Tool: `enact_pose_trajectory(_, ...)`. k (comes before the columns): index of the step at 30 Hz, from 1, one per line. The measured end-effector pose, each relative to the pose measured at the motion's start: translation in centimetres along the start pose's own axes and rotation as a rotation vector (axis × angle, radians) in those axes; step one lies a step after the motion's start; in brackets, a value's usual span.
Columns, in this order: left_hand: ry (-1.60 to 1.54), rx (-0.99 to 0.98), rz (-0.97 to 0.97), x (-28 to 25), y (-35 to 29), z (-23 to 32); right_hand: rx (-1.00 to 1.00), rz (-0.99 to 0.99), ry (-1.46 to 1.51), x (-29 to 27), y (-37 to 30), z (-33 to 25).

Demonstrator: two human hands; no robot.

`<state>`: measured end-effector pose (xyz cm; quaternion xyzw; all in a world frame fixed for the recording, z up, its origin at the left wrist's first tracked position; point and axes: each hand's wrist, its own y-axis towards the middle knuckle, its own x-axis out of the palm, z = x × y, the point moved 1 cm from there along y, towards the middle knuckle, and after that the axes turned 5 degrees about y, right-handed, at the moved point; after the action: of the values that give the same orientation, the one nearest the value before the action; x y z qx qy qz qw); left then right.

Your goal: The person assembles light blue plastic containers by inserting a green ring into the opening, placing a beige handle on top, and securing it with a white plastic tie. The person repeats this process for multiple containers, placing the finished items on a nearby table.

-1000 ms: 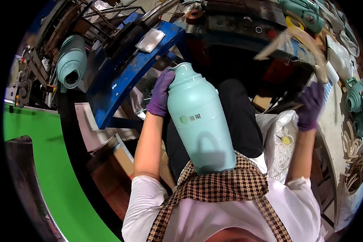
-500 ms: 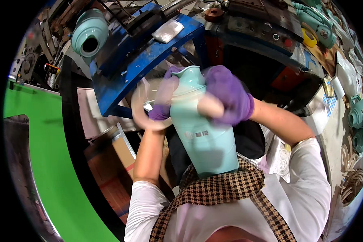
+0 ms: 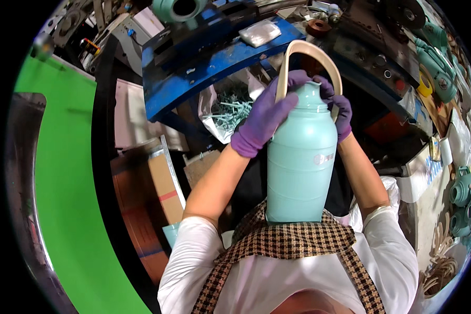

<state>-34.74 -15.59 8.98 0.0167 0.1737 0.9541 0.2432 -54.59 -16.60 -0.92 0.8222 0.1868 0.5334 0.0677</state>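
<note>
Against the person's lap, below the blue frame:

Blue frame (image 3: 214, 63): one heavy curved blue metal piece, arching across the top of the view above the hands.

Flask body (image 3: 301, 157): one tall pale teal plastic vessel, upright, its base resting against the checked apron (image 3: 293, 243) and its narrow neck held up between both hands.

Left hand (image 3: 261, 123): one, in a purple glove, fingers wrapped closed around the shoulder and neck of the flask body and pinching the left leg of the handle.

Right hand (image 3: 340, 112): one, in a purple glove, curled shut behind the neck on the right leg of the handle; how firmly it grips is partly hidden.

Handle (image 3: 309, 52): one cream-coloured bent strip, looped over the neck, both ends down at the shoulder under the gloves.

Bag of parts (image 3: 227, 107): one clear bag of small pale green pieces, just beyond the left hand.

Teal castings (image 3: 463, 191): at least three at the right edge; more above cannot be counted surely.

Risk, as I judge it: the springy handle could snap out from under a glove if one leg is released early, and the flask body, propped only on the lap, could tip sideways if either grip loosens.
</note>
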Motion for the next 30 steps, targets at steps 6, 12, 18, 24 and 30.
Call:
enact_pose_trajectory(6,-0.214,0.035,-0.133,-2.7,-1.4,-1.5,0.093,-0.111,0.154,2.1,0.1,0.8)
enact_pose_trajectory(12,0.828,0.911,-0.332,-1.1,-3.1,2.5,0.165,0.072,0.209,8.1,0.6,2.1)
enact_pose_trajectory(18,0.688,0.904,-0.825,2.2,2.0,5.7,-0.099,0.376,-1.006,3.7,-5.0,-10.4)
enact_pose_trajectory(24,2.269,0.27,0.195,-12.1,16.7,8.8,-0.815,0.707,-0.274,2.9,-26.9,-18.6)
enact_pose_trajectory(30,2.323,0.624,0.255,-25.9,23.7,0.3,-1.098,1.054,-0.172,0.8,-40.8,-20.5)
